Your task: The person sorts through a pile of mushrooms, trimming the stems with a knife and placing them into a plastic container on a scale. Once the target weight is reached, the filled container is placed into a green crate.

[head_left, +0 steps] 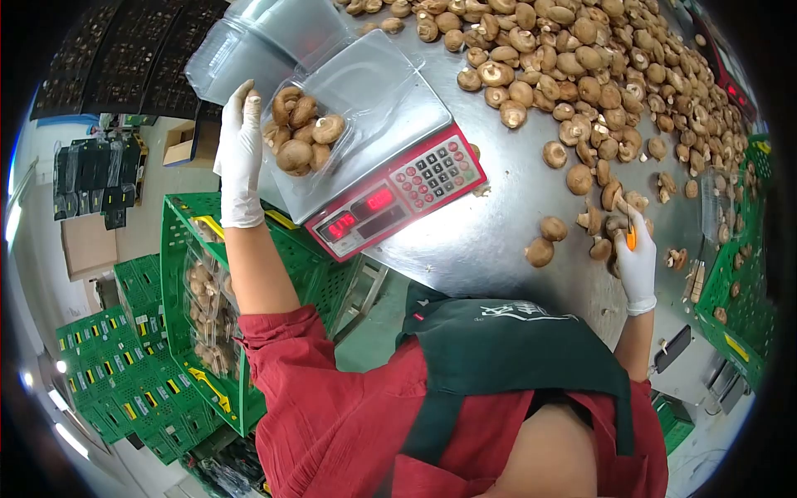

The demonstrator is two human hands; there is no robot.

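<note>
My left hand (239, 158), in a white glove, is at the left side of a clear plastic clamshell box (342, 143), fingers stretched upward along its edge. Several brown mushrooms (296, 155) lie in the box, whose lid is folded open. It rests on the metal plate of a red scale (398, 192) with lit red digits. My right hand (638, 266), gloved too, is closed around a small orange-handled knife (631, 239); its blade is hard to make out. The fingers are among loose mushrooms (613, 196) at the near edge of the pile.
A large mushroom pile (581, 62) covers the far right of the steel table (506, 183). Empty clear boxes (241, 50) stand beyond the scale. A green crate (178, 274) with filled boxes is below left, near stacked green crates (124, 365). Another green crate (751, 307) is at right.
</note>
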